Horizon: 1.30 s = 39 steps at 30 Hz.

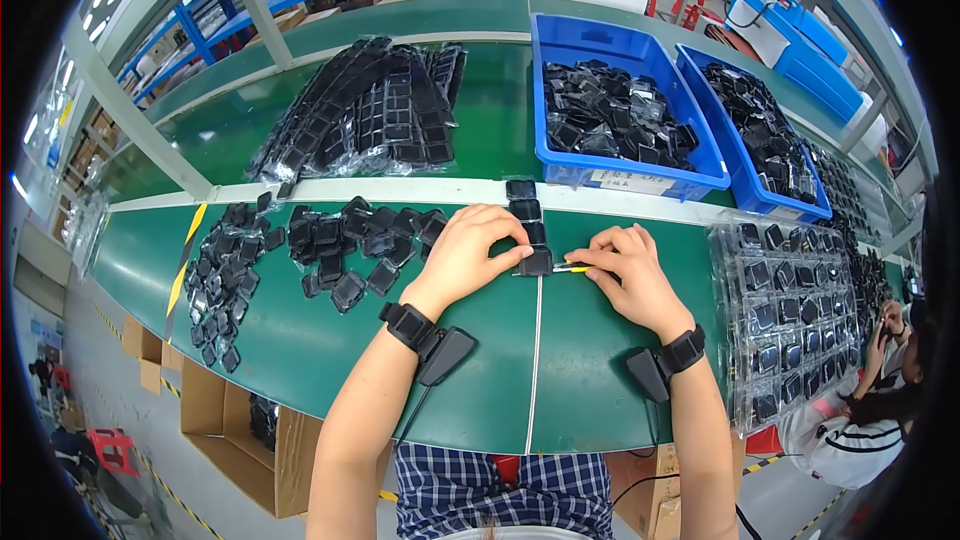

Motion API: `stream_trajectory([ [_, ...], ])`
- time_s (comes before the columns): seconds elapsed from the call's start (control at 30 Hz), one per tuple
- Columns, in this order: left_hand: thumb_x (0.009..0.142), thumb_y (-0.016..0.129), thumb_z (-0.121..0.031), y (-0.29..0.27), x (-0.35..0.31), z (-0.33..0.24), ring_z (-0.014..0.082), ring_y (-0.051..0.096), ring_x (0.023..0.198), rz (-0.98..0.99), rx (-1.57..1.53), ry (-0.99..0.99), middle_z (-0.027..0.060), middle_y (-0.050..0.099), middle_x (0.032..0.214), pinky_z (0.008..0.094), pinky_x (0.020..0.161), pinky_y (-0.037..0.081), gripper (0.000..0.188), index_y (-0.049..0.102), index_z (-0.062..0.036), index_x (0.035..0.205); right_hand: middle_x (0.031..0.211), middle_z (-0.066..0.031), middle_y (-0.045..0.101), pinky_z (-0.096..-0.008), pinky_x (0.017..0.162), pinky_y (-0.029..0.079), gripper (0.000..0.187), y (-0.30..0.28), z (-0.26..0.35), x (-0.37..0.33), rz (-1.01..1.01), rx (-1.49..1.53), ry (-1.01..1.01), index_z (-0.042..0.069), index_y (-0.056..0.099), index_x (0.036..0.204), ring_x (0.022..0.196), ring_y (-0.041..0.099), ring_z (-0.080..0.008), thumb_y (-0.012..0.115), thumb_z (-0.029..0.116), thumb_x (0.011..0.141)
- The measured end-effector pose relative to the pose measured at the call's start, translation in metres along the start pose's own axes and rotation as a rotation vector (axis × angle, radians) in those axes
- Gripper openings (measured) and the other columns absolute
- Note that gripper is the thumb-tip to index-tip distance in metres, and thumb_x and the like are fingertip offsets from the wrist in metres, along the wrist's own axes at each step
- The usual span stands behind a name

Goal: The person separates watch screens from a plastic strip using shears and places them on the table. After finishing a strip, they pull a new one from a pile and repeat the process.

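A short strip of black square pieces point(526, 210) lies across the white ledge and onto the green table in front of me. My left hand point(478, 245) has its thumb and fingertips closed at the left edge of the strip, beside its nearest square point(536, 261). From the right, my right hand point(630, 275) pinches a slim yellow-handled tool point(575, 268). Its thin pale tip points left and reaches that nearest square; the exact kind of tool is too small to tell. Loose black square pieces point(349, 290) lie left of my left hand.
More loose pieces point(215, 275) are heaped at far left. Stacked black strips point(360, 110) lie beyond the ledge. Two blue bins point(630, 172) point(800, 208) full of black pieces stand at back right. Clear trays point(790, 320) flank the right side, near another person point(850, 430). An open cardboard box point(225, 440) sits below left.
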<state>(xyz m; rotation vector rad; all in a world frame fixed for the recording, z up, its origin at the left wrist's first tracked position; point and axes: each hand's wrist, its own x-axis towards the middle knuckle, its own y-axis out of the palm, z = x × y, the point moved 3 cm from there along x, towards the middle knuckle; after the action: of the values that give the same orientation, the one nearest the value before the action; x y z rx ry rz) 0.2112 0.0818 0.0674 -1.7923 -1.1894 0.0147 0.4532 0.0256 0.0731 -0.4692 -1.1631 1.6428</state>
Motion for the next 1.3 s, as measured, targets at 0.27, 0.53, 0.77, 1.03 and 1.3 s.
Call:
stream_trajectory([
  [0.27, 0.085, 0.08, -0.018, 0.003, 0.004, 0.0, 0.0243, 0.066, 0.101, 0.021, -0.02, -0.013, 0.0038, 0.072, 0.1, 0.0386, 0.096, 0.048, 0.015, 0.071, -0.0068, 0.087, 0.109, 0.0004, 0.059, -0.0598, 0.124, 0.013, 0.032, 0.01, -0.006, 0.011, -0.074, -0.045, -0.015, 0.022, 0.076, 0.117, 0.117, 0.056, -0.0204, 0.067, 0.004, 0.092],
  [0.53, 0.086, 0.078, -0.015, 0.001, 0.001, 0.004, 0.026, 0.065, 0.104, 0.035, -0.04, -0.016, 0.0056, 0.071, 0.104, 0.0397, 0.098, 0.048, 0.013, 0.07, -0.0052, 0.091, 0.108, 0.0025, 0.06, -0.0624, 0.123, 0.013, 0.031, -0.013, -0.022, 0.002, 0.007, -0.009, 0.016, 0.026, 0.076, 0.115, 0.116, 0.057, -0.0194, 0.068, 0.007, 0.093],
  [0.77, 0.088, 0.076, -0.016, -0.021, -0.008, 0.014, 0.0289, 0.065, 0.108, -0.17, 0.078, -0.168, 0.008, 0.07, 0.113, 0.0432, 0.106, 0.045, 0.023, 0.069, -0.0067, 0.108, 0.107, 0.0013, 0.059, -0.0624, 0.122, 0.018, 0.029, -0.016, -0.024, -0.003, -0.095, -0.011, 0.076, 0.024, 0.076, 0.117, 0.114, 0.057, -0.0202, 0.068, 0.007, 0.094],
  [1.03, 0.086, 0.079, -0.029, -0.012, -0.005, -0.016, 0.026, 0.064, 0.12, 0.018, 0.134, 0.049, 0.0079, 0.071, 0.123, 0.0504, 0.127, 0.022, 0.044, 0.068, -0.0118, 0.125, 0.108, -0.0019, 0.058, -0.0545, 0.119, 0.026, 0.032, -0.005, -0.018, 0.0, -0.143, -0.099, 0.059, 0.02, 0.075, 0.12, 0.11, 0.056, -0.0226, 0.068, 0.006, 0.093],
  [1.3, 0.087, 0.078, -0.025, -0.014, -0.001, -0.006, 0.0227, 0.067, 0.113, 0.178, -0.003, -0.108, 0.0054, 0.075, 0.114, 0.0482, 0.122, 0.032, 0.023, 0.074, -0.0102, 0.104, 0.108, -0.0018, 0.058, -0.0549, 0.121, 0.022, 0.033, -0.002, -0.008, 0.001, -0.06, -0.057, 0.034, 0.02, 0.074, 0.122, 0.111, 0.056, -0.0214, 0.068, 0.005, 0.093],
])
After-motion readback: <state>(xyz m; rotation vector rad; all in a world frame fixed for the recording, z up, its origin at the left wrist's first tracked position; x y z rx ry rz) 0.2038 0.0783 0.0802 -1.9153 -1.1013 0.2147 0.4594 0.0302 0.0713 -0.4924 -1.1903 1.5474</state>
